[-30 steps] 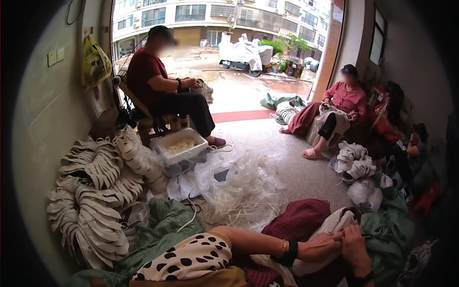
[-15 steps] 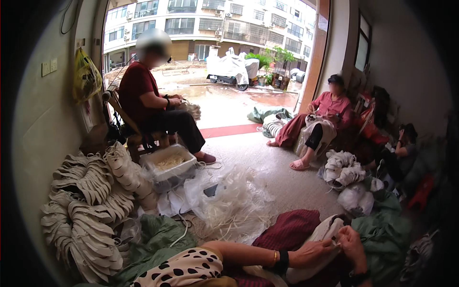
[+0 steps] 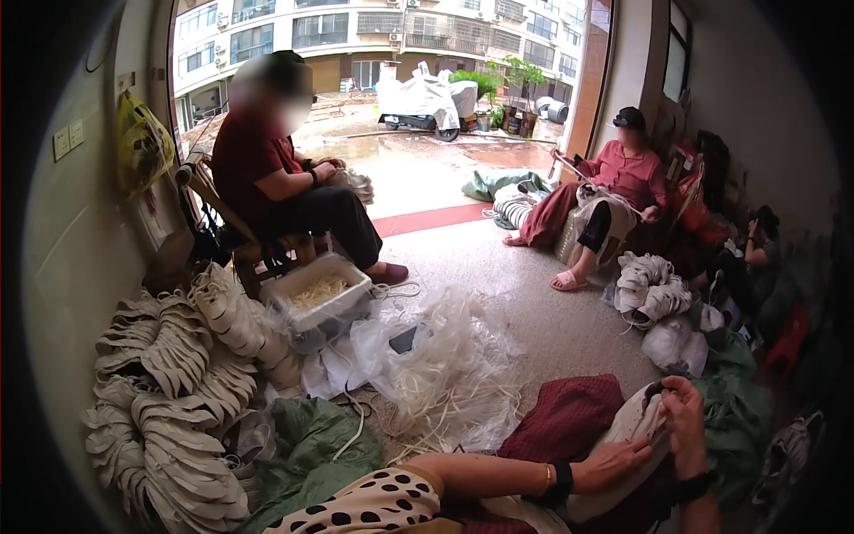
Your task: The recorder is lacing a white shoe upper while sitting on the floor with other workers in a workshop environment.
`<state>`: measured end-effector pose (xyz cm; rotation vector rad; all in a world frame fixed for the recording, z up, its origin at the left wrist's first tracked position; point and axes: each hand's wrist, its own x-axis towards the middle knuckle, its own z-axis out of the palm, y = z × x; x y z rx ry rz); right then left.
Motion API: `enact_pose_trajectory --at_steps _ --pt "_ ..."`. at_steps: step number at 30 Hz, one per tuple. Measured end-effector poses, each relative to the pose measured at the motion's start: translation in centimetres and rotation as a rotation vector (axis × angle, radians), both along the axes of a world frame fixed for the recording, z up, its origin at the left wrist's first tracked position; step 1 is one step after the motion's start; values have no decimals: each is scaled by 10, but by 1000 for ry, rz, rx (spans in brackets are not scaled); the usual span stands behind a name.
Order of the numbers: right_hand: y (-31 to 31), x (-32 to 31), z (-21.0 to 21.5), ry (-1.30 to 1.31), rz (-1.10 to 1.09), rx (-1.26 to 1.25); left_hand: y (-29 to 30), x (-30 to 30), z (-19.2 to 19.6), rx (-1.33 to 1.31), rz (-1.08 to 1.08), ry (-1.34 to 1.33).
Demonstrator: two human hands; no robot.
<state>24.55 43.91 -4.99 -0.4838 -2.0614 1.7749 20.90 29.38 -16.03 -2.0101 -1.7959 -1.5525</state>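
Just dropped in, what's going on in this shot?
The wearer's right hand grips the upper end of a long off-white piece; the left hand is on its side, and whether it pinches anything is too small to tell. Ahead, a seated co-worker in dark red handles pale pieces, and another in pink has pale material across the lap. Stacked off-white pieces sit at left, near a white box of pale strips.

I'm watching through one head-worn fisheye, tipped down from above: left hand (image 3: 612, 466) and right hand (image 3: 683, 414) close at lower right, then floor (image 3: 569, 334), red threshold strip (image 3: 436, 221) and far-off apartment block (image 3: 418, 31).
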Motion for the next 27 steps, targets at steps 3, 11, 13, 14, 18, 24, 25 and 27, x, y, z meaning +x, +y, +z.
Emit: enact_pose_trajectory --at_steps 3,11,13,14,18,24,25,27 --pt "5 -3 -1 4 14 71 -2 4 2 -75 8 18" --pt "25 18 2 -158 143 247 -6 -1 2 49 -18 49" --pt "31 16 -5 -93 122 221 -13 -4 4 31 -17 112" --pt "34 18 -9 -15 84 182 -16 0 5 37 -8 107" --pt "44 4 -14 -67 161 94 -29 -21 11 -54 167 -14" --pt "46 13 -18 -61 120 64 -22 -19 -7 25 185 -105" --pt "44 17 -17 -55 129 53 -26 -15 -6 -5 178 -121" --pt "36 30 -15 -37 112 47 -21 -11 -7 9 181 -111"
